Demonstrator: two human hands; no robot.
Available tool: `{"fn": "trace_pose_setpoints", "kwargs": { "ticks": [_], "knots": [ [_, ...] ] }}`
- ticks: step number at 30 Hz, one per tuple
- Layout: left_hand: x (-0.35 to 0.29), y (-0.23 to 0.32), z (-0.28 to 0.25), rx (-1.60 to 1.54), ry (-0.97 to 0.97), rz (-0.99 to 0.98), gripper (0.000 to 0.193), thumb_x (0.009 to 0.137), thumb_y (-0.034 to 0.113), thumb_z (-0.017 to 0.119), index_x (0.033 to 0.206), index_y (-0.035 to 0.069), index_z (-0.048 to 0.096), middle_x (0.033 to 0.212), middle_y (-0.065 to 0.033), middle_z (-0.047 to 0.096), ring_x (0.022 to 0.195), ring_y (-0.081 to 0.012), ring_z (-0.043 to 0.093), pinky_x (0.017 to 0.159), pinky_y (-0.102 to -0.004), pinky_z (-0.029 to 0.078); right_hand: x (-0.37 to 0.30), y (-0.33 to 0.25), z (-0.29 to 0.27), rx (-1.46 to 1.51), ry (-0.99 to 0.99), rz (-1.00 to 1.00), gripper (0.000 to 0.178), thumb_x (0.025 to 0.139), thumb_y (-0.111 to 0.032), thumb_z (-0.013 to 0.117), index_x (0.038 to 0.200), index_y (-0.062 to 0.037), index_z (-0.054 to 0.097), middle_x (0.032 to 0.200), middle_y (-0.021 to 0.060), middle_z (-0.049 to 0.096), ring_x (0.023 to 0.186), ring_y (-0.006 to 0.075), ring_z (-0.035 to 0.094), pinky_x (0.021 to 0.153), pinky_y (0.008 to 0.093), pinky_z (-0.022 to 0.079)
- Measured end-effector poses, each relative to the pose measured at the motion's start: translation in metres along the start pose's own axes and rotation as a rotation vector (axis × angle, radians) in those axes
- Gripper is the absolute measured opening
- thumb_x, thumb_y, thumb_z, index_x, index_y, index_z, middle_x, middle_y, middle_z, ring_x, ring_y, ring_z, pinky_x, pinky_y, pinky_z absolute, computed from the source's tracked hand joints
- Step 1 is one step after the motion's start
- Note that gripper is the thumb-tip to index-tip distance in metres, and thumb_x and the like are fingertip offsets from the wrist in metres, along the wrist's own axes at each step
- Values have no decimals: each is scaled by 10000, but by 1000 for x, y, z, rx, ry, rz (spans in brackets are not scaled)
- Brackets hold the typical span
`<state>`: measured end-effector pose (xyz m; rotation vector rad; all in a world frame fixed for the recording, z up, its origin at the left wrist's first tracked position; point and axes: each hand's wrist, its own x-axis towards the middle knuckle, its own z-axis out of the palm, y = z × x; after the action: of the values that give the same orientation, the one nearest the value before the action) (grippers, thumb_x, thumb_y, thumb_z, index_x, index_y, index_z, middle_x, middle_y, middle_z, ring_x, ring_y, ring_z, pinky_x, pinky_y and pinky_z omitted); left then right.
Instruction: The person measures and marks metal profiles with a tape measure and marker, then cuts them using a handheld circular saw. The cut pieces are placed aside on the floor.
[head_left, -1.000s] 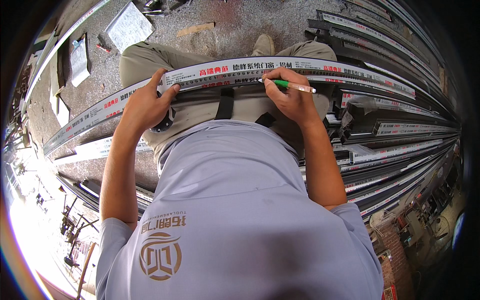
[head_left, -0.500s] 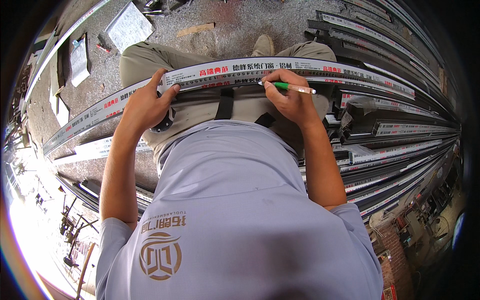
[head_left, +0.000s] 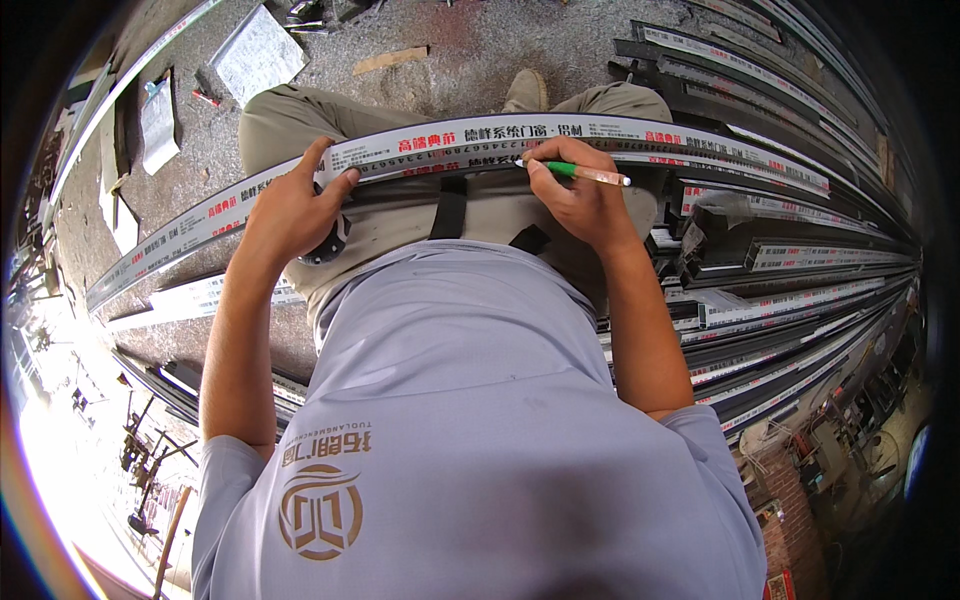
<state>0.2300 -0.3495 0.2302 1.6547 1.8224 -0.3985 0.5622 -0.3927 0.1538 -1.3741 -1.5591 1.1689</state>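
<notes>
A long aluminium profile [head_left: 390, 140] wrapped in white printed film lies across my lap, running left to right. Along its near part stretches a dark measuring strip with numbers, apparently a tape measure's blade. My left hand [head_left: 300, 210] is closed over a black, rounded tape measure [head_left: 330, 243], most of its case hidden by the palm. Its index finger and thumb reach onto the profile. Pinched in my right hand [head_left: 580, 200] is a green and white marker pen [head_left: 590, 174]. The pen's tip points left and meets the profile near its middle, beside the numbered strip.
Many wrapped profiles [head_left: 790, 255] are stacked on the right. Paper sheets [head_left: 258, 55] and a strip of cardboard [head_left: 390, 59] lie on the grey floor ahead. Another long profile [head_left: 130, 75] stretches along the far left. My bent legs [head_left: 290, 115] are under the work.
The marker pen's tip has shifted very slightly up and left on the profile, with my right hand following. My left hand and the profile have stayed in place.
</notes>
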Motion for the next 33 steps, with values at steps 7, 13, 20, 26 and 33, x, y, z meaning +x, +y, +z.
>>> {"fn": "trace_pose_setpoints", "kwargs": {
  "ticks": [7, 13, 20, 26, 33],
  "knots": [
    [0, -1, 0, 0, 9, 15, 679, 982, 549, 584, 1532, 169, 466, 1044, -278, 740, 1043, -438, 715, 930, -477, 534, -2, 0, -1, 37, -1, 30, 76, 935, -44, 679, 957, 23, 705, 828, 26, 695, 729, 53, 569, 650, 240, 476],
    [-2, 2, -2, -5, 3, 0, 676, 983, 548, 584, 1530, 167, 470, 1046, -278, 741, 1043, -435, 716, 926, -476, 536, -1, 1, 5, 28, 70, 3, 69, 875, -44, 699, 921, 6, 707, 784, 77, 708, 688, 122, 636, 620, 280, 504],
    [-3, 2, -2, 10, 18, 9, 683, 981, 549, 587, 1534, 163, 469, 1042, -279, 740, 1045, -434, 717, 927, -476, 538, 0, 3, 6, -36, 73, -43, 70, 891, -48, 701, 929, 9, 706, 792, 78, 698, 686, 130, 621, 627, 280, 498],
    [-2, 1, 1, 9, 25, 9, 685, 980, 548, 587, 1534, 165, 468, 1048, -288, 736, 1045, -442, 713, 927, -479, 537, 0, 6, 7, -22, 89, -65, 62, 854, -41, 701, 901, -2, 701, 784, 88, 695, 667, 158, 627, 601, 295, 490],
    [-3, 2, -2, 14, 15, 3, 690, 977, 547, 589, 1531, 153, 473, 1049, -287, 736, 1046, -445, 711, 930, -478, 536, -1, 6, 6, 18, 54, -21, 70, 846, -48, 702, 900, -3, 700, 818, 92, 711, 688, 167, 640, 622, 295, 500]
  ]
}}
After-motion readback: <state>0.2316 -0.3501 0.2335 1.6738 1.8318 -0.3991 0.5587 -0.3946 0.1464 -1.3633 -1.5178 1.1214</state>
